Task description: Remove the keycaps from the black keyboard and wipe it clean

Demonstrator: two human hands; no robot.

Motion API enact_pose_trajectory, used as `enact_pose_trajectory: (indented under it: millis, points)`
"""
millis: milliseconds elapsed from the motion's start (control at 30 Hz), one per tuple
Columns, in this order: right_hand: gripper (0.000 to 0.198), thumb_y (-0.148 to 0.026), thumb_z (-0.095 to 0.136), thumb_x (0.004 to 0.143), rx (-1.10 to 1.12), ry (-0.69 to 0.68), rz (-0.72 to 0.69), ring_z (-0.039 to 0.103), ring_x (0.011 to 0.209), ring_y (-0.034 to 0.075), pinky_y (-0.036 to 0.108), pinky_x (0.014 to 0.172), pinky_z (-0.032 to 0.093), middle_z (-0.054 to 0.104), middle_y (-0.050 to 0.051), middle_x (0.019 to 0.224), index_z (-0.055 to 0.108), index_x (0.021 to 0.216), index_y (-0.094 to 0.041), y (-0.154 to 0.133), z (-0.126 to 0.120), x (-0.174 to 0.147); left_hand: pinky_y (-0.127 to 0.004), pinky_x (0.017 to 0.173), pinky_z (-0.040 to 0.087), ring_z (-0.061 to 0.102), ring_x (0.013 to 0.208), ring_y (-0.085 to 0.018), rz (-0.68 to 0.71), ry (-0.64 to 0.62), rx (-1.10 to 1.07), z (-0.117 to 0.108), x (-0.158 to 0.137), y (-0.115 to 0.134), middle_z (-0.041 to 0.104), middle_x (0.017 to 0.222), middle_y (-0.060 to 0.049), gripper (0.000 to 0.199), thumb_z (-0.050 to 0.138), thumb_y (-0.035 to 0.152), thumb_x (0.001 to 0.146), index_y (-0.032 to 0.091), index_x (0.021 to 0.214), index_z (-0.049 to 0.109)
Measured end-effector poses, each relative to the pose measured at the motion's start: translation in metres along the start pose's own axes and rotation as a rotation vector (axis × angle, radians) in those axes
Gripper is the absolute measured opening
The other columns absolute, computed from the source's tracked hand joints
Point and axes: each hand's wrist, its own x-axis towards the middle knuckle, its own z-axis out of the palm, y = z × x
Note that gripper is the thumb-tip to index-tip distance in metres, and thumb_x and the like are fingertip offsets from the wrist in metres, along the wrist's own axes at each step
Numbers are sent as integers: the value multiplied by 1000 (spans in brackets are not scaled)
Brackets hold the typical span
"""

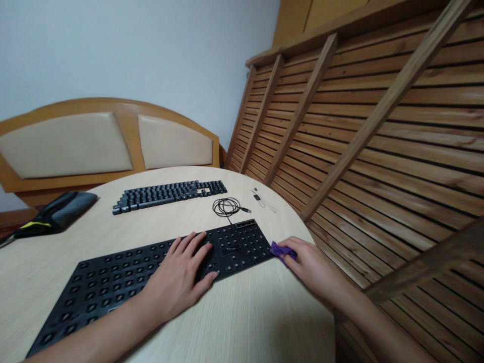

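Note:
A black keyboard base (pixel 124 275) with its keycaps off lies slanted across the near part of the table, its bare switches showing. My left hand (pixel 185 267) rests on its middle, fingers spread over the switches and thumb near the front edge. At the base's right end, my right hand (pixel 304 254) pinches a crumpled purple cloth (pixel 283 251), which touches the base's corner. The keyboard's cable (pixel 227 206) lies coiled behind it, with the USB plug pointing right.
Loose black keycaps (pixel 170 194) stand in keyboard order farther back on the round table (pixel 242 312). Small wire tools (pixel 261 200) lie at the back right. A dark bag-like item (pixel 60 212) sits at the left edge. Wooden slats (pixel 359 151) rise close on the right.

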Motion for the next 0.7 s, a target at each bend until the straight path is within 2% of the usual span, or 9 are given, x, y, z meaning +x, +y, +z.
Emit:
enact_pose_trajectory:
  millis: [100,200,333,400,467,533,633,700]
  points:
    - [24,-15,51,88,-66,-76,-17,67,92,23,32,80,48,72,6,98,71,100,-21,-18,1,-5,-60,112,35,43,137,-37,3,-13,3,-1,0,0,50,147,-14,53,49,56,95,19,132,58]
    - [26,-13,52,88,-70,-68,-79,66,95,22,32,83,47,73,4,100,71,102,-24,-24,-2,-6,-61,112,34,42,137,-38,8,-16,3,-1,0,0,49,147,-15,53,49,55,95,18,132,58]
    - [30,-5,56,80,-187,-61,-76,68,94,23,35,85,45,75,3,99,73,96,-23,-6,-8,-1,-59,113,34,43,136,-37,7,0,-7,-1,1,0,50,147,-14,52,49,55,95,18,131,59]
    - [28,-5,56,79,-266,-20,-16,68,93,24,37,84,44,75,4,98,74,93,-22,5,-10,1,-59,112,35,43,136,-37,8,3,-7,-1,1,0,50,147,-14,52,50,55,95,19,131,59]
    - [26,-7,57,81,-270,23,-13,68,93,24,36,83,44,74,5,99,73,95,-22,10,-10,1,-59,112,36,44,136,-37,9,9,-7,-1,0,0,51,146,-14,52,50,55,95,19,131,59]
    - [25,-9,59,83,-215,28,-97,67,92,22,35,83,44,73,4,99,73,97,-23,10,-9,-1,-59,112,36,44,135,-38,9,17,-6,-1,0,0,51,146,-14,52,49,55,95,19,131,59]
    - [27,-9,57,86,-158,-41,-261,63,95,20,34,86,41,71,2,99,73,99,-27,3,-4,-4,-60,112,36,45,135,-38,11,16,-6,0,0,-1,51,146,-14,52,49,56,95,19,131,59]
    - [30,-5,55,85,-177,-72,-263,62,96,21,35,88,40,70,2,98,73,96,-26,1,-3,-4,-60,111,36,45,135,-38,11,8,-5,0,0,-1,50,146,-14,52,49,56,95,19,131,59]
